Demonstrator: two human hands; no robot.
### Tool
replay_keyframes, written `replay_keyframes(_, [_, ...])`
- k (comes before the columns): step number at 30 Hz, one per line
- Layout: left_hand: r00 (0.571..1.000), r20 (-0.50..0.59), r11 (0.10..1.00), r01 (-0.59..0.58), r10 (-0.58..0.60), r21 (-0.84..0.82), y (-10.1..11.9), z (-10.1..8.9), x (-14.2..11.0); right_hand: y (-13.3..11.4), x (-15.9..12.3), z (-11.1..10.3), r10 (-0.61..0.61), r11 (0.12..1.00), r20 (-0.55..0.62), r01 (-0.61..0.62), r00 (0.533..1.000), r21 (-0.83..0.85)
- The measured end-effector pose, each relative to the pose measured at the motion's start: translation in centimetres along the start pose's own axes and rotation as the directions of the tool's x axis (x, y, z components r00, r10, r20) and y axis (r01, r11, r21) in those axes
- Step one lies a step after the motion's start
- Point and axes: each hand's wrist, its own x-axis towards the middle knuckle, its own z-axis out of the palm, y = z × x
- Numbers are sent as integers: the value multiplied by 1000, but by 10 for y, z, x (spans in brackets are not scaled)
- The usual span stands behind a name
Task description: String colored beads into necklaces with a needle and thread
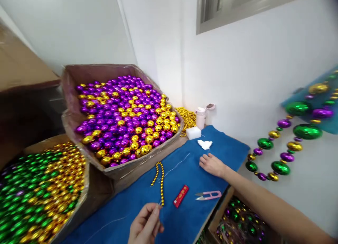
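Note:
My left hand (pixel 148 223) is pinched closed at the end of a gold bead strand (pixel 162 187), holding its thread between thumb and forefinger. The strand loops back over the blue cloth (pixel 137 191). My right hand (pixel 212 165) rests farther off on the cloth, fingers curled together; whatever they grip is too small to make out. Just beyond it lies a crumpled white piece (pixel 205 144). A pale thread (pixel 178 164) runs across the cloth from the strand. Between the hands are a small red packet (pixel 181 196) and pink-handled thread snips (pixel 208 195).
A large box (pixel 116 171) of purple and gold beads stands at the back left, with a box of green and gold beads (pixel 34 191) in front. A white block (pixel 193 132) and a pink bottle (pixel 200 118) stand by the wall. Large bead necklaces (pixel 281 168) hang at right.

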Motion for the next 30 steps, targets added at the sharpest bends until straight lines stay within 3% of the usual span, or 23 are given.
replay_keyframes(3, [997,-59,996,42,-46,-80,-3,-1,-4,-22,1,-15,-1,997,-44,4,999,76])
replay_keyframes(7, [996,-90,996,9,-17,-91,-4,-6,-10,-91,-21,-54,-9,952,-125,47,992,303])
replay_keyframes(10, [997,-70,998,-17,13,-57,-5,-8,-15,-143,-42,-82,-62,874,-161,132,985,468])
replay_keyframes(13, [998,-53,999,-38,36,-22,-5,-8,-18,-174,-52,-95,28,724,-179,104,983,682])
replay_keyframes(15, [996,-64,998,-57,57,2,-5,-9,-20,-182,-53,-95,44,599,-126,75,991,797])
replay_keyframes(17, [994,-72,996,-81,82,24,-5,-9,-21,-186,-52,-93,33,547,-103,68,994,834])
replay_keyframes(30, [992,-49,989,-116,120,92,-4,-11,-22,-193,-51,-85,114,553,-224,125,968,824])
